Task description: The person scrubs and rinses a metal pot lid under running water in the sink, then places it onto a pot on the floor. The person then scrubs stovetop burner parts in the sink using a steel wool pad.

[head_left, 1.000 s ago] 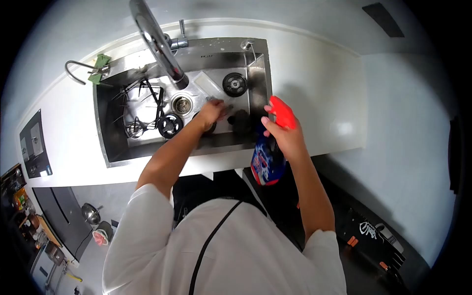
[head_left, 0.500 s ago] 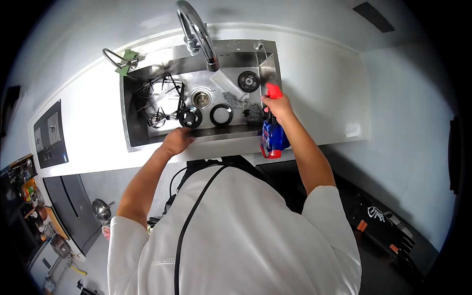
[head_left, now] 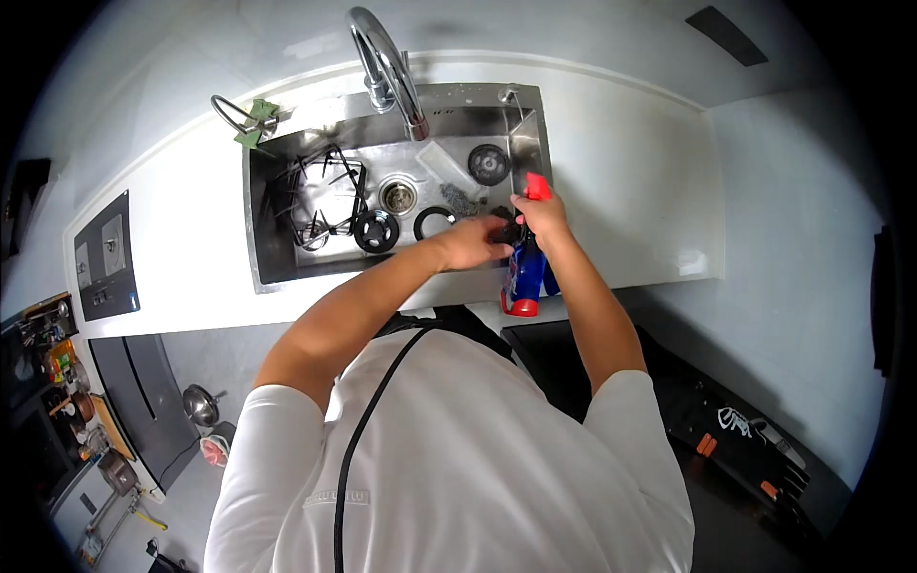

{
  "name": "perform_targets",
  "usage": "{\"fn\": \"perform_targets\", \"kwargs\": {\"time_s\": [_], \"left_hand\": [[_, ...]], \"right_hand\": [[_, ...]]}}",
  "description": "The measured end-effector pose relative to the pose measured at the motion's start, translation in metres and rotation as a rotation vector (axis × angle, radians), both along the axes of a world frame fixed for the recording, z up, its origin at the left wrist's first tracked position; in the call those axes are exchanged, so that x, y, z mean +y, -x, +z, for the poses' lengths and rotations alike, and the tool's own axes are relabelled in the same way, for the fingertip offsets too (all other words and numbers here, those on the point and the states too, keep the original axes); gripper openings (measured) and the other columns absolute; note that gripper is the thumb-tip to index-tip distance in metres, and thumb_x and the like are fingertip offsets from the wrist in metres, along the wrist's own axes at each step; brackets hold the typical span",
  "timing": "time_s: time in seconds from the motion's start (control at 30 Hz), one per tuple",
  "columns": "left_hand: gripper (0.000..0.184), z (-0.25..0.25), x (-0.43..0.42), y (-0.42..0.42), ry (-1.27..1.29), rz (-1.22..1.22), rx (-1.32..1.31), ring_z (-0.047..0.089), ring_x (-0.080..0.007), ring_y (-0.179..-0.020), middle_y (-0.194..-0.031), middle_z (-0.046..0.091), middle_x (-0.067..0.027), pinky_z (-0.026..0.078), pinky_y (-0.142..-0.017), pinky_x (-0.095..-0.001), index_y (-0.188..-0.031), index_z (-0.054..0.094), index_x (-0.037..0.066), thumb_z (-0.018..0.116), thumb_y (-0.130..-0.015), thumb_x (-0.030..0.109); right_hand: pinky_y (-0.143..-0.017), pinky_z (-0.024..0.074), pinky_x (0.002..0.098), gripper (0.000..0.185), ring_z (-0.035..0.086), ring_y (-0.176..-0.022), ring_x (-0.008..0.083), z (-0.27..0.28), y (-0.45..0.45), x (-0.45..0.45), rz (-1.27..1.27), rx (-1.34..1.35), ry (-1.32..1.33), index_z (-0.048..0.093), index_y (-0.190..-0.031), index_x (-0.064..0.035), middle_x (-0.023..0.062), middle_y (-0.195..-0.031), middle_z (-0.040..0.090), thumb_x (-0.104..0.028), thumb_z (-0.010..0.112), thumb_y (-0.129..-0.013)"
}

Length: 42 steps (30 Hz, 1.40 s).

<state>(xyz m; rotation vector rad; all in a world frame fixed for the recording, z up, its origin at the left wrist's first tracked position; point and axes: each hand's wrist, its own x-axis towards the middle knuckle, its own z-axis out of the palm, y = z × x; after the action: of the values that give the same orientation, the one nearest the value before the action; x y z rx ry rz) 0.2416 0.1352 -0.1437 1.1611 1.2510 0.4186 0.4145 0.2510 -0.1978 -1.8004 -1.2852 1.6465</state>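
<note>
My right hand [head_left: 544, 218] is wrapped round the neck of a blue spray bottle [head_left: 526, 272] with a red trigger head and red base, held over the sink's right front edge. My left hand [head_left: 468, 244] reaches across the front of the sink, its fingers closed on a dark, wiry scouring pad [head_left: 503, 226] beside the bottle. Part of the pad is hidden by the fingers. A black burner ring [head_left: 433, 222] lies just left of that hand, partly covered by it. Grey steel wool [head_left: 459, 201] sits behind.
In the steel sink [head_left: 256, 229] lie a black pan support [head_left: 330, 191], a black burner part [head_left: 376, 231] and a round burner cap [head_left: 488, 164]. A curved tap [head_left: 392, 72] rises behind. A green cloth [head_left: 256, 122] hangs on a thin spout at the left.
My left hand has moved right from the sink's front edge to the dark scouring pad and closed on it. The bottle in my right hand has tilted slightly.
</note>
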Motion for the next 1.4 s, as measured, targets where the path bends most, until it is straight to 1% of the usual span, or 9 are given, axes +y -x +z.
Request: {"fn": "perform_targets", "kwargs": {"time_s": [0.13,0.37,0.47,0.57,0.67,0.77,1.07,1.2,1.4], "left_hand": [[0.092,-0.004,0.008,-0.033,-0.022,-0.064,-0.046,0.050,-0.0330,-0.140,-0.147,0.054,-0.0244,0.037,-0.119,-0.0402,-0.153,0.039,-0.003,0.083,-0.086,0.044],[0.087,-0.032,0.005,-0.049,0.020,0.087,-0.199,0.064,-0.0321,-0.122,-0.129,0.067,-0.0219,0.048,-0.107,-0.0389,-0.139,0.053,-0.004,0.088,-0.076,0.045],[0.090,-0.036,0.006,-0.047,0.054,0.007,-0.161,0.059,-0.0309,-0.129,-0.139,0.061,-0.0220,0.044,-0.112,-0.0386,-0.147,0.044,-0.004,0.088,-0.080,0.038],[0.088,-0.014,0.003,-0.049,-0.060,-0.032,-0.015,0.061,-0.0304,-0.126,-0.134,0.064,-0.0225,0.046,-0.110,-0.0376,-0.145,0.045,-0.005,0.088,-0.081,0.038],[0.091,-0.011,-0.006,-0.054,-0.079,0.011,-0.045,0.066,-0.0364,-0.120,-0.127,0.067,-0.0263,0.050,-0.105,-0.0398,-0.138,0.051,-0.006,0.089,-0.074,0.047],[0.090,0.000,-0.009,-0.054,-0.038,-0.035,-0.031,0.062,-0.0344,-0.126,-0.134,0.064,-0.0243,0.046,-0.110,-0.0397,-0.145,0.046,-0.005,0.088,-0.079,0.039],[0.094,0.009,-0.023,-0.063,-0.090,-0.090,0.029,0.058,-0.0391,-0.131,-0.139,0.062,-0.0252,0.043,-0.113,-0.0419,-0.150,0.044,0.001,0.088,-0.078,0.043],[0.097,-0.001,-0.030,-0.068,-0.179,-0.074,0.040,0.066,-0.0370,-0.117,-0.129,0.066,-0.0249,0.051,-0.103,-0.0408,-0.144,0.048,-0.003,0.089,-0.072,0.048],[0.098,-0.011,-0.038,-0.069,-0.228,-0.097,0.052,0.062,-0.0395,-0.124,-0.134,0.064,-0.0262,0.048,-0.108,-0.0420,-0.146,0.047,-0.003,0.089,-0.072,0.047]], "right_hand": [[-0.057,0.0533,0.0320,0.023,0.061,-0.068,0.0155,0.016,0.003,-0.006,-0.047,0.092,0.003,0.062,-0.098,-0.0066,0.0015,-0.084,0.063,-0.008,0.082,-0.085],[-0.057,0.0529,0.0326,0.022,0.060,-0.069,0.0161,0.005,0.003,-0.007,-0.116,0.121,0.041,0.063,-0.095,-0.0076,0.0017,-0.085,0.063,-0.008,0.082,-0.084],[-0.058,0.0528,0.0327,0.023,0.060,-0.069,0.0162,0.015,0.000,-0.013,-0.138,0.165,0.015,0.063,-0.097,-0.0073,0.0020,-0.087,0.063,-0.009,0.083,-0.084],[-0.058,0.0528,0.0323,0.024,0.060,-0.070,0.0162,0.018,-0.005,-0.020,-0.156,0.202,-0.052,0.064,-0.100,-0.0065,0.0024,-0.089,0.063,-0.010,0.083,-0.085],[-0.059,0.0528,0.0316,0.025,0.061,-0.072,0.0158,0.022,-0.007,-0.022,-0.153,0.136,-0.009,0.065,-0.105,-0.0054,0.0025,-0.091,0.063,-0.010,0.082,-0.087],[-0.059,0.0523,0.0310,0.029,0.061,-0.072,0.0154,0.022,-0.010,-0.032,-0.153,0.147,-0.021,0.065,-0.111,-0.0047,0.0021,-0.092,0.062,-0.010,0.081,-0.088],[-0.060,0.0522,0.0300,0.039,0.061,-0.076,0.0153,0.030,-0.023,-0.048,-0.160,0.055,0.021,0.063,-0.122,-0.0054,0.0032,-0.103,0.062,-0.010,0.081,-0.088],[-0.062,0.0520,0.0294,0.043,0.061,-0.077,0.0147,0.037,-0.026,-0.059,-0.170,0.118,-0.053,0.063,-0.128,-0.0065,0.0034,-0.106,0.062,-0.008,0.081,-0.089],[-0.063,0.0557,0.0284,0.039,0.064,-0.084,0.0130,0.039,-0.029,-0.071,-0.184,0.155,-0.105,0.064,-0.121,-0.0044,0.0033,-0.105,0.064,-0.009,0.081,-0.087]]}}
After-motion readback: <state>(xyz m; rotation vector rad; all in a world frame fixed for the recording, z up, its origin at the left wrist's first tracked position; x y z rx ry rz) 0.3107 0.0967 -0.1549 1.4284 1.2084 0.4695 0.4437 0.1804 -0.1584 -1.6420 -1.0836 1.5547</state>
